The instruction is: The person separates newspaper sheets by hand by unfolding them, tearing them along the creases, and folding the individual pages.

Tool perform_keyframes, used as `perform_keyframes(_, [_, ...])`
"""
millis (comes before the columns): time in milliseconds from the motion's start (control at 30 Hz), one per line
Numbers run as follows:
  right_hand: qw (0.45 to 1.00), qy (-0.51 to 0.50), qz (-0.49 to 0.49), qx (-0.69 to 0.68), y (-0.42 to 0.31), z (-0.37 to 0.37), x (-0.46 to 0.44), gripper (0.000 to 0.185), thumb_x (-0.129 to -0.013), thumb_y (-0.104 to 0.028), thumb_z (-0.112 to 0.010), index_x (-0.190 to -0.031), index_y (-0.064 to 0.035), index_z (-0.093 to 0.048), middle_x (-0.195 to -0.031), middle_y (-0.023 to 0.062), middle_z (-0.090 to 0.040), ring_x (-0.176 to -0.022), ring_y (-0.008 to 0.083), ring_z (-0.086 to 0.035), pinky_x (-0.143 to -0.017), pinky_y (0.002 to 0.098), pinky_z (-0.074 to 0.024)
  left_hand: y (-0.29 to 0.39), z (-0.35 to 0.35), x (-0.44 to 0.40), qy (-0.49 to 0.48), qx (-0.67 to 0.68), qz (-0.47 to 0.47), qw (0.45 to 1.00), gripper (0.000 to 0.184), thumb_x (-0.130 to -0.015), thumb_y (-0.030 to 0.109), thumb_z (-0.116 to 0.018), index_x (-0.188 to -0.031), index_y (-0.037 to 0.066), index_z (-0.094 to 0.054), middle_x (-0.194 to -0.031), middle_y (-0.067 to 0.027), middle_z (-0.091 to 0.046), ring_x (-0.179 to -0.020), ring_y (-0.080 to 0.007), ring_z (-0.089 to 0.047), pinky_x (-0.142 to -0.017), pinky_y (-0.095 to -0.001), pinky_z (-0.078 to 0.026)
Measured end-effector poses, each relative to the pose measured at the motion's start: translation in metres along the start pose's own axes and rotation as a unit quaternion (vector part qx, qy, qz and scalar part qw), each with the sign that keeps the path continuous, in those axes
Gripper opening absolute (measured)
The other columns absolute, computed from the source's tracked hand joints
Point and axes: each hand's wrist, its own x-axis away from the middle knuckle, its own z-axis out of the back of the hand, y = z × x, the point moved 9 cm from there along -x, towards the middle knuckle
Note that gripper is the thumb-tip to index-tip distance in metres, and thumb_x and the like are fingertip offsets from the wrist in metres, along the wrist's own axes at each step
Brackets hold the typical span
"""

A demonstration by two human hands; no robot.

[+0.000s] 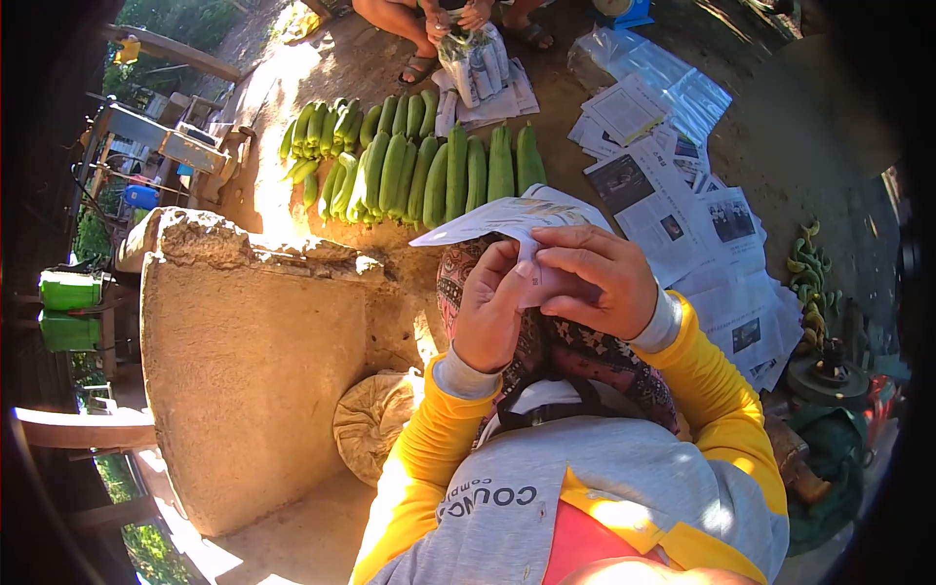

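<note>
A sheet of printed paper, apparently newspaper, is folded or bunched in front of my body. My left hand pinches its lower edge between thumb and fingers. My right hand grips the same sheet from the other side, fingers curled close to my left thumb. The upper part of the paper spreads out beyond my hands, over my patterned trousers. Just past it lie long green gourd-like vegetables in rows on the ground. What lies under the paper, if anything, is hidden.
Newspaper sheets lie to the right, with clear plastic bags beyond. Across from me, another person's hands hold a bag of paper-wrapped bundles. A broken clay wall stands left, near a tan sack.
</note>
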Motion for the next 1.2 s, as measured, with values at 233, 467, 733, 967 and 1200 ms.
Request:
perform_keyframes(233, [0.997, 0.023, -0.052, -0.044, 0.016, 0.015, 0.003, 0.047, -0.068, -0.016, -0.072, -0.110, -0.0022, -0.059, -0.109, 0.0154, -0.061, -0.098, 0.0315, -0.060, -0.083, 0.0354, -0.0485, 0.001, -0.022, 0.007, -0.042, -0.015, -0.060, 0.997, 0.037, -0.084, -0.001, -0.057, -0.119, -0.002, -0.044, -0.114, -0.0094, -0.054, -0.105, -0.0179, -0.054, -0.093, -0.0311, -0.042])
perform_keyframes(467, [0.990, -0.013, -0.056, -0.126, 0.021, 0.015, 0.011, 0.041, -0.075, -0.017, -0.065, -0.112, -0.0007, -0.059, -0.109, 0.0174, -0.061, -0.097, 0.0325, -0.060, -0.084, 0.0356, -0.0479, 0.000, -0.020, 0.005, -0.074, -0.059, -0.091, 0.991, 0.036, -0.080, -0.006, -0.061, -0.113, -0.001, -0.046, -0.109, -0.0091, -0.054, -0.102, -0.0153, -0.053, -0.091, -0.0291, -0.043])
perform_keyframes(733, [0.991, -0.019, -0.044, -0.125, 0.020, 0.016, 0.014, 0.041, -0.076, -0.018, -0.066, -0.113, -0.0008, -0.059, -0.112, 0.0171, -0.061, -0.098, 0.0318, -0.061, -0.084, 0.0346, -0.0477, 0.003, -0.024, 0.006, -0.056, -0.075, -0.084, 0.992, 0.032, -0.080, -0.005, -0.063, -0.107, -0.001, -0.047, -0.103, -0.0071, -0.055, -0.095, -0.0133, -0.055, -0.085, -0.0260, -0.045])
perform_keyframes(967, [0.991, -0.025, -0.045, -0.122, 0.019, 0.015, 0.015, 0.042, -0.075, -0.016, -0.067, -0.113, -0.0020, -0.059, -0.112, 0.0166, -0.061, -0.099, 0.0300, -0.061, -0.084, 0.0328, -0.0483, 0.004, -0.025, 0.007, -0.043, -0.086, -0.081, 0.992, 0.030, -0.080, -0.004, -0.063, -0.105, -0.001, -0.047, -0.098, -0.0060, -0.056, -0.090, -0.0118, -0.054, -0.082, -0.0238, -0.045])
perform_keyframes(1200, [0.988, -0.026, -0.058, -0.138, 0.022, 0.014, 0.018, 0.041, -0.074, -0.015, -0.069, -0.112, -0.0027, -0.059, -0.111, 0.0156, -0.061, -0.098, 0.0288, -0.062, -0.084, 0.0327, -0.0485, 0.003, -0.021, 0.008, -0.016, -0.106, -0.076, 0.991, 0.025, -0.080, 0.000, -0.065, -0.100, -0.002, -0.051, -0.094, -0.0050, -0.057, -0.087, -0.0104, -0.054, -0.080, -0.0225, -0.044])
